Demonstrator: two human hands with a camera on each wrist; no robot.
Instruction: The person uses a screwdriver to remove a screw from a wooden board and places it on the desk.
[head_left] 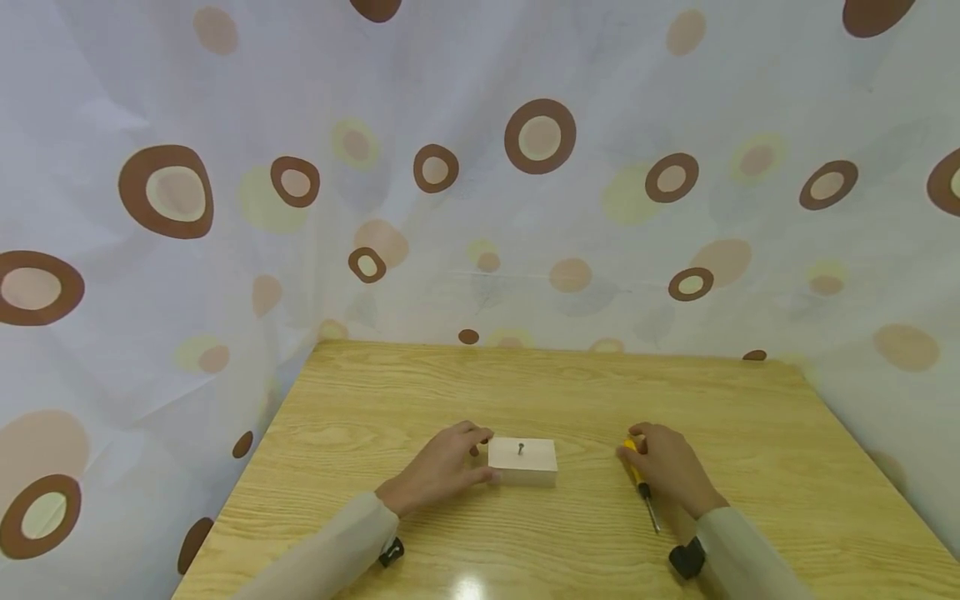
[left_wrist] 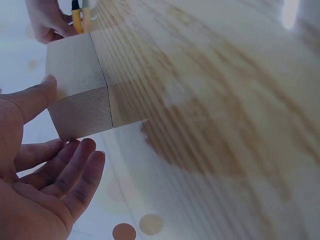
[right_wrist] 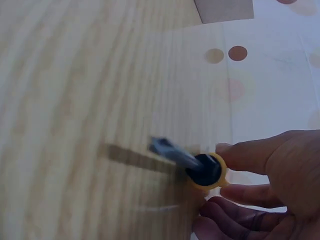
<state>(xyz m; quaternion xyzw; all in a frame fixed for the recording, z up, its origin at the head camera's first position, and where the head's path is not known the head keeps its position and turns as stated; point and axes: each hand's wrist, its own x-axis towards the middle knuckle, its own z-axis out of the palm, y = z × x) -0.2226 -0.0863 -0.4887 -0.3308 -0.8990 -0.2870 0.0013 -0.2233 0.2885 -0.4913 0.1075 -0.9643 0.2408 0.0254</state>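
A pale wooden block [head_left: 522,477] lies on the table, with a screw [head_left: 521,448] sticking up from its top. My left hand [head_left: 442,468] holds the block's left end, thumb on the near side and fingertips at the far side. In the left wrist view the thumb touches one face of the block [left_wrist: 77,67], while the other fingers curve around behind. To the right of the block, my right hand [head_left: 667,467] pinches the yellow handle of a screwdriver [head_left: 637,475]. Its metal shaft points back toward me; the tip shows close up in the right wrist view.
The wood-grain table [head_left: 480,383] reaches back to a white curtain [head_left: 480,217] patterned with brown and beige spots, which also closes off both sides. A dark strap-mounted device [head_left: 686,560] sits at my right wrist, and another [head_left: 391,552] at the left.
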